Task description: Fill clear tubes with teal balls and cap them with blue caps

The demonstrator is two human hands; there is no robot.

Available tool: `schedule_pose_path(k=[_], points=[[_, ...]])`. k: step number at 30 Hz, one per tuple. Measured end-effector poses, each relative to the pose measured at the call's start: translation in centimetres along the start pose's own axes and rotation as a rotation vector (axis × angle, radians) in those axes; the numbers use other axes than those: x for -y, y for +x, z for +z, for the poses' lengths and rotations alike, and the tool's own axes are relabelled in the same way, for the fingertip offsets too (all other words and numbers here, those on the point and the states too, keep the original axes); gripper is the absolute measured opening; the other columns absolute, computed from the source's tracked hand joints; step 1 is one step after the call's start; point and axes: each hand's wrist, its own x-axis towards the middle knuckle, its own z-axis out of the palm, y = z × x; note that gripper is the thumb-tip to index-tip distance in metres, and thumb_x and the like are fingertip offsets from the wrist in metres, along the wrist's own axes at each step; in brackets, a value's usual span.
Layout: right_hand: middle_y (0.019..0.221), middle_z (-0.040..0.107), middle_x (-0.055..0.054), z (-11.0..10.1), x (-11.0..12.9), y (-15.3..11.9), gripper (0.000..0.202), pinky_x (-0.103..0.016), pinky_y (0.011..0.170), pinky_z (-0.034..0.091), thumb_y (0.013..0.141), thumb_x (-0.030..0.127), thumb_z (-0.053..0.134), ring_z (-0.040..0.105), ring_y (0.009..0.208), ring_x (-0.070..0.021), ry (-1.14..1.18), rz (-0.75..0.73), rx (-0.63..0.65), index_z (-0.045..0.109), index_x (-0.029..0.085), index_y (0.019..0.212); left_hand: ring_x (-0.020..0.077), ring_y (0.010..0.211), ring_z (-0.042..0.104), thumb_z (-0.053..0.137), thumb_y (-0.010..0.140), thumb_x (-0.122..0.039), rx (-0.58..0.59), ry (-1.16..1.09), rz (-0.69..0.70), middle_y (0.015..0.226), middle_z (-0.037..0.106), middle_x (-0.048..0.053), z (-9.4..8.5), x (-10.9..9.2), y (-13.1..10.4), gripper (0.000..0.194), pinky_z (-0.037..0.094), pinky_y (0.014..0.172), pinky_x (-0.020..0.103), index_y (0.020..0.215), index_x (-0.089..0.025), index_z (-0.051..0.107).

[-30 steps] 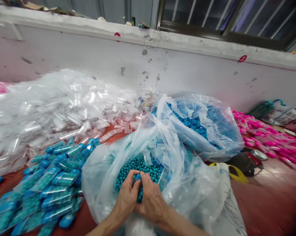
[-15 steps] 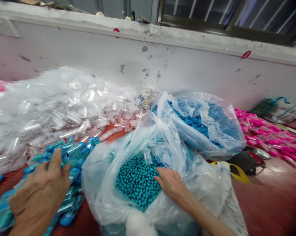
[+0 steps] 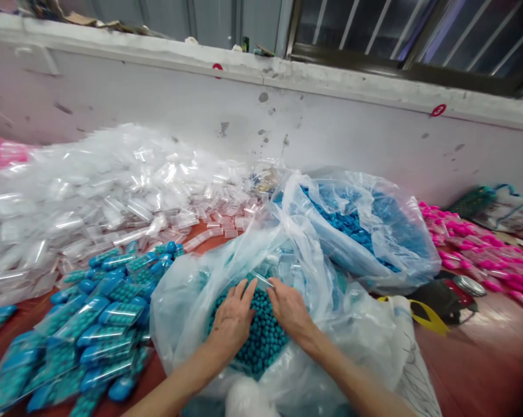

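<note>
A clear plastic bag (image 3: pixel 178 336) holds many small teal balls (image 3: pixel 263 336), with several clear plastic tubes (image 3: pixel 289 269) at its far side. Over the balls, my right hand (image 3: pixel 292 310) has its thumb and fingers closed at the near end of one clear tube (image 3: pixel 262 280). My left hand (image 3: pixel 231 318) is beside it above the balls, its fingers apart and the fingertips close to the other end of that tube. Whether they touch it I cannot tell. Left of the bag lies a pile of blue-ended clear tubes filled with teal balls (image 3: pixel 113 313).
A large heap of clear tubes (image 3: pixel 113 191) runs along the wall. Behind the ball bag stands another bag of blue pieces (image 3: pixel 352 226). Pink-ended tubes (image 3: pixel 482 249) lie at right, near a dark object with a yellow strap (image 3: pixel 430 318). The table surface (image 3: pixel 482 359) is red.
My left hand has moved right, from above the pile of filled tubes into the ball bag. The right hand has stayed in the bag, and a clear tube now shows at its fingertips.
</note>
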Motion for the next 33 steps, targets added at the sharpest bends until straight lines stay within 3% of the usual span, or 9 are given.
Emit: schedule_pose_path(k=[5,9,13,19,22,25,28,31,33], points=[[0.058,0.055,0.004,-0.6,-0.6,-1.0,0.026,-0.019,0.036,0.037,0.083,0.041,0.038,0.04,0.035,-0.0066,0.781,0.309,0.362,0.049,0.017,0.08,0.0296,0.121,0.037,0.047,0.075,-0.01,0.0,0.125,0.14,0.136,0.037,0.012,0.3,1.0,0.4,0.053,0.036,0.094,0.046,0.126,-0.022,0.04],[0.06,0.055,0.005,-0.7,-0.6,-1.5,0.025,-0.017,0.035,0.035,0.078,0.042,0.045,0.038,0.035,-0.004,0.921,0.247,0.488,0.049,0.017,0.075,0.0254,0.103,0.05,0.039,0.076,-0.006,0.117,0.228,0.222,0.111,0.055,0.01,-0.6,0.9,0.4,0.039,0.04,0.085,0.04,0.11,-0.02,0.051],[0.054,0.05,0.007,-0.8,-0.3,-1.9,0.018,-0.017,0.038,0.035,0.081,0.034,0.043,0.04,0.037,-0.0052,0.816,0.172,0.435,0.049,0.018,0.075,0.0197,0.073,0.055,0.03,0.08,-0.005,0.167,0.322,0.152,0.084,0.056,0.006,-0.7,0.3,0.0,0.029,0.042,0.067,0.031,0.088,-0.019,0.054],[0.05,0.049,0.007,-1.4,-1.2,-2.5,0.017,-0.019,0.041,0.039,0.082,0.032,0.04,0.047,0.039,-0.0077,0.838,0.197,0.396,0.048,0.018,0.076,0.0194,0.071,0.057,0.036,0.082,-0.012,0.18,0.271,0.099,0.08,0.058,0.005,-1.0,0.9,-0.2,0.019,0.04,0.061,0.028,0.084,-0.02,0.053],[0.049,0.048,0.008,-1.9,-2.1,-2.5,0.016,-0.021,0.044,0.043,0.08,0.033,0.042,0.048,0.042,-0.0089,0.799,0.245,0.223,0.048,0.018,0.082,0.0222,0.081,0.059,0.043,0.082,-0.02,0.076,0.227,-0.039,0.09,0.059,0.008,-2.2,1.1,0.8,0.015,0.042,0.069,0.031,0.094,-0.018,0.052],[0.052,0.047,0.007,-1.9,-2.5,-2.3,0.024,-0.022,0.041,0.044,0.073,0.039,0.049,0.048,0.045,-0.0099,0.857,0.346,0.176,0.049,0.018,0.084,0.0257,0.099,0.056,0.056,0.075,-0.03,0.024,0.065,-0.148,0.107,0.057,0.01,-3.5,0.1,3.0,0.049,0.042,0.08,0.034,0.12,-0.018,0.039],[0.047,0.042,0.01,-1.6,-2.2,-2.1,0.031,-0.019,0.035,0.038,0.068,0.046,0.054,0.042,0.038,-0.0078,0.901,0.406,0.187,0.048,0.018,0.079,0.0282,0.111,0.048,0.058,0.073,-0.031,-0.046,-0.08,-0.148,0.124,0.045,0.016,-4.3,-1.1,5.2,0.072,0.041,0.087,0.036,0.133,-0.013,0.022],[0.039,0.038,0.012,-1.3,-1.9,-2.4,0.034,-0.018,0.032,0.032,0.068,0.052,0.052,0.034,0.031,-0.0063,0.991,0.478,0.175,0.044,0.019,0.075,0.0286,0.114,0.046,0.053,0.075,-0.028,-0.152,-0.16,-0.169,0.128,0.041,0.016,-4.1,-1.9,5.1,0.064,0.04,0.088,0.037,0.132,-0.014,0.028],[0.037,0.039,0.012,-0.9,-1.5,-2.8,0.034,-0.018,0.032,0.033,0.069,0.052,0.051,0.034,0.03,-0.0066,1.056,0.507,0.202,0.042,0.02,0.074,0.0254,0.095,0.057,0.048,0.077,-0.033,-0.003,-0.331,-0.238,0.108,0.055,0.013,-3.0,-2.2,3.7,0.051,0.044,0.078,0.036,0.122,-0.013,0.04]])
